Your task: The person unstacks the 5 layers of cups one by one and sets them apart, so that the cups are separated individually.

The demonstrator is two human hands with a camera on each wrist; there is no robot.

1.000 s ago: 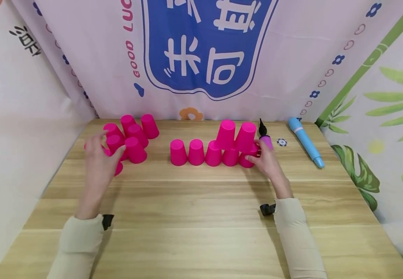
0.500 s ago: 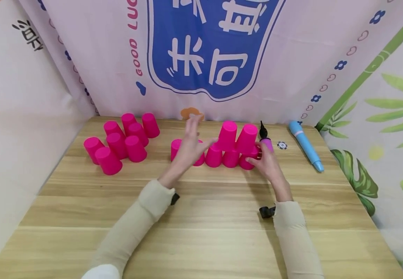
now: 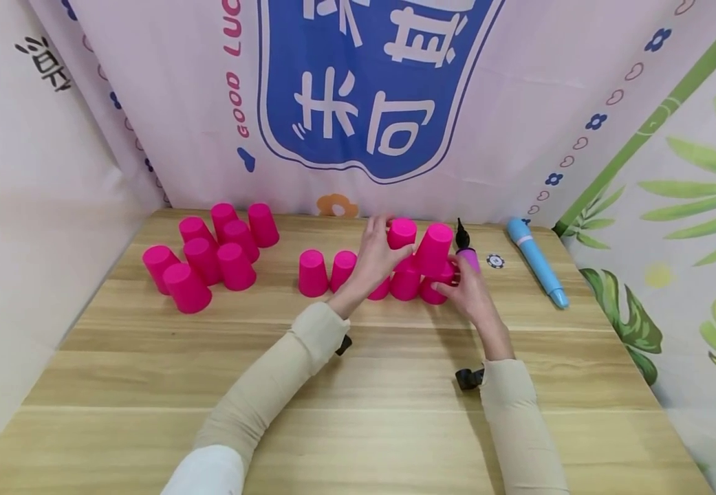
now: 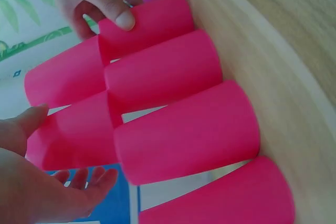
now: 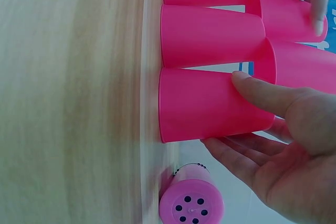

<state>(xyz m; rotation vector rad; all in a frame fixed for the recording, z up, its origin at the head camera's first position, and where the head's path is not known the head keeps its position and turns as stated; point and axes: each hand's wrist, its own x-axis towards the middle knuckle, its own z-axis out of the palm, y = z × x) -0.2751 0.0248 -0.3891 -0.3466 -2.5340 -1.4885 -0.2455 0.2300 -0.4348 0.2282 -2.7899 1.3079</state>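
Upside-down pink plastic cups stand in a row, with two more cups set on top at the right end. My left hand [image 3: 371, 260] holds the upper left cup [image 3: 402, 234], thumb on its near side and fingers round the far side. Beside it sits the upper right cup [image 3: 435, 249]. At the row's end my right hand [image 3: 472, 294] holds the last bottom cup [image 5: 210, 106] between thumb and fingers. Part of the row is hidden behind my left hand; its leftmost cup [image 3: 313, 273] is untouched.
Several more upside-down pink cups [image 3: 236, 267] stand in a loose group at the left. Behind my right hand are a purple item with a black tip [image 3: 468, 257], a chip-like disc [image 3: 495, 261] and a blue tube-shaped thing [image 3: 537, 262]. A printed cloth [image 3: 518, 124] hangs behind the table.
My left hand has moved right, from the loose cups at the left across the row to the upper left cup. My right hand has stayed on the end cup.
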